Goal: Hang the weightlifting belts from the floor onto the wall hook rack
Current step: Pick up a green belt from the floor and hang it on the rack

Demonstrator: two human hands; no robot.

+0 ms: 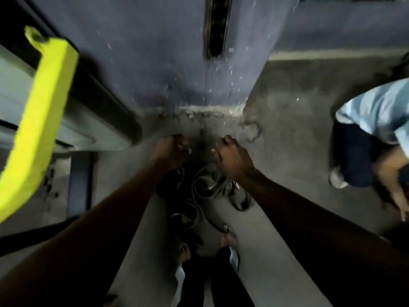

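head | both hands fisted, hold unclear: left, right | belts below | yellow bar left

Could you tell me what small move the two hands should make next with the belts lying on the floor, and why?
Probably lower the right hand onto the belts and grip one. Both hands, the left hand included, look curled above the dark pile at the foot of the blue wall; blur hides whether either holds anything, so no belt seems lifted yet.
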